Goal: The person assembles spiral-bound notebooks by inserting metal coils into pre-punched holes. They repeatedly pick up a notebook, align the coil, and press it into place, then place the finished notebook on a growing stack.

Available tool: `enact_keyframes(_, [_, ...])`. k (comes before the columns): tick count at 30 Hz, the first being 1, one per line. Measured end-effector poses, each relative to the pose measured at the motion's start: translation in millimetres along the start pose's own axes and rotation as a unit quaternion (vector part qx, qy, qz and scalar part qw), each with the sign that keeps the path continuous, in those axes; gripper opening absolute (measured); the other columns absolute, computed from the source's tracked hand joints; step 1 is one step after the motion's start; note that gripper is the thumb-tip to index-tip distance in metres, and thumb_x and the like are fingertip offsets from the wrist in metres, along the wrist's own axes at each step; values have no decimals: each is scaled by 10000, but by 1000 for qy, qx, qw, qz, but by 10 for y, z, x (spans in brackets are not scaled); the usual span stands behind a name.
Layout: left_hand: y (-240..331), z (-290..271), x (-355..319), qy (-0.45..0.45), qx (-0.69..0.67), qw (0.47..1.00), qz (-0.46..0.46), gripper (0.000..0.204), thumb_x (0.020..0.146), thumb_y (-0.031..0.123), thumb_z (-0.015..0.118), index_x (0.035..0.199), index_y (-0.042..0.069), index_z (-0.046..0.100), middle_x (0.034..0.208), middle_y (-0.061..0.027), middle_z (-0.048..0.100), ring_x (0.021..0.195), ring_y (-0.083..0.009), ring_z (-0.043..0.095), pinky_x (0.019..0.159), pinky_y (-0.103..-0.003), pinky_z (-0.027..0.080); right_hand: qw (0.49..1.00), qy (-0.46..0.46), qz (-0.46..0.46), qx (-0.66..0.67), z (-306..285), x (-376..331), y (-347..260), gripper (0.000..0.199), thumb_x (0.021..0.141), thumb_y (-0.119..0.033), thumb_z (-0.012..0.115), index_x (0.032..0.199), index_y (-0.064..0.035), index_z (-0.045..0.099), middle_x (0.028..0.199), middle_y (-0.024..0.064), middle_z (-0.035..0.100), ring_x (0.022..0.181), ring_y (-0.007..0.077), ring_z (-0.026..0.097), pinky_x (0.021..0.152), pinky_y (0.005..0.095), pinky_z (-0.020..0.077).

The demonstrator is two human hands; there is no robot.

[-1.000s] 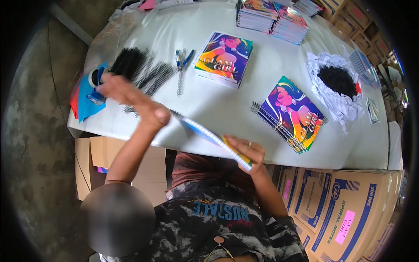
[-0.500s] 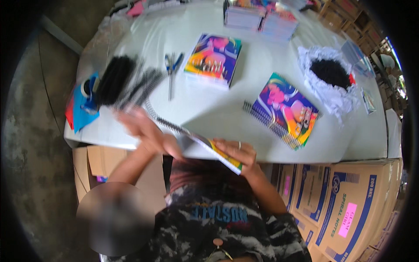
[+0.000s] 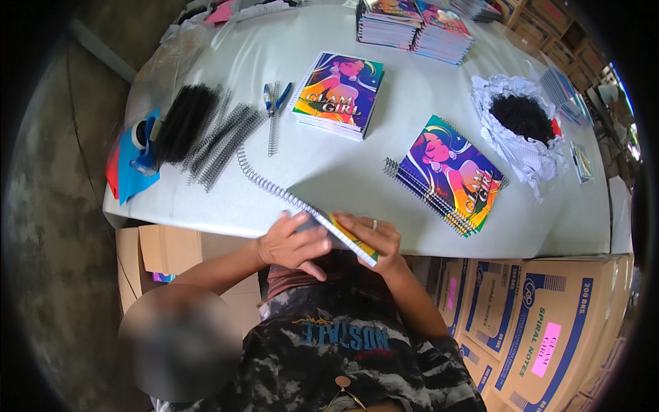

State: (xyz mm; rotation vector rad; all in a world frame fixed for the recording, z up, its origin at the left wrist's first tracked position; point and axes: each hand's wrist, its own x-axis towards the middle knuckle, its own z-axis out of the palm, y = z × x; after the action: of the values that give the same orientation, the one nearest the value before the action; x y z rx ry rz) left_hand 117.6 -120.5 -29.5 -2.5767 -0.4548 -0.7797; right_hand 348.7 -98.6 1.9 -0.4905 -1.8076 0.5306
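- We see the left hand (image 3: 292,244) and the right hand (image 3: 374,240) closed together on a notebook (image 3: 343,235) at the near edge of the white counter (image 3: 412,123), just in front of the person's body.
- A long wire spiral (image 3: 271,187) runs from the notebook's edge up and left across the counter.
- Left of it lies a bundle of black spirals (image 3: 206,134), with blue-handled pliers (image 3: 276,99) beside them.
- A stack of colourful notebooks (image 3: 340,95) sits mid-counter; a fanned, spiral-bound pile (image 3: 449,175) lies to the right.
- Further stacks (image 3: 412,24) stand at the far edge.
- Crumpled white paper holding black bits (image 3: 522,117) is at the far right.
- Brown cartons (image 3: 542,329) with blue print and a pink rectangular label (image 3: 541,349) stand below the counter on the right; an open carton (image 3: 147,254) is on the left.
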Motion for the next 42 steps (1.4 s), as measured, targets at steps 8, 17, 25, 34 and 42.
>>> enact_keyframes(8, [150, 97, 48, -7, -76, 994, -83, 1196, 669, 808, 420, 1321, -156, 141, 1352, -423, 109, 1250, -488, 242, 946, -709, 90, 1000, -11, -8, 13, 16, 23, 56, 435, 693, -28, 673, 1115, 30, 588, 1029, 171, 640, 899, 275, 651, 772, 338, 520])
enact_keyframes(17, [122, 129, 306, 100, -16, 991, -91, 911, 753, 747, 375, 1388, 100, 290, 1249, -309, 376, 1287, -475, 200, 1054, -572, 96, 1000, -15, 13, 21, 117, 24, 40, 499, 676, 1, 653, 1167, -23, 568, 1086, 114, 631, 942, 264, 636, 787, 334, 514])
enact_keyframes(25, [203, 185, 222, -29, -108, 988, -105, 1088, 597, 836, 464, 1292, 3, 367, 1314, -319, 322, 1186, -528, 307, 923, -679, 236, 995, -4, 78, 66, 180, -48, 56, 565, 642, -12, 641, 1198, -35, 545, 1117, 132, 612, 954, 265, 627, 800, 331, 501])
enact_keyframes(34, [254, 125, 527, 48, -110, 988, -94, 1016, 754, 676, 495, 1396, -25, 134, 1431, -313, 36, 1298, -533, 75, 1013, -627, 118, 998, -6, 57, 29, 165, 23, 74, 537, 735, -108, 648, 1249, -45, 505, 1171, 175, 571, 1041, 321, 583, 840, 349, 491])
enact_keyframes(42, [120, -930, 1343, -43, -342, 849, -400, 594, 898, 202, 508, 1348, -87, 251, 1284, -318, 406, 1183, -405, 453, 957, -399, 396, 998, -48, -12, -39, -44, 536, -464, 766, 769, -351, 630, 1382, -65, 270, 1373, 199, 308, 1307, 351, 240, 1041, 543, 157])
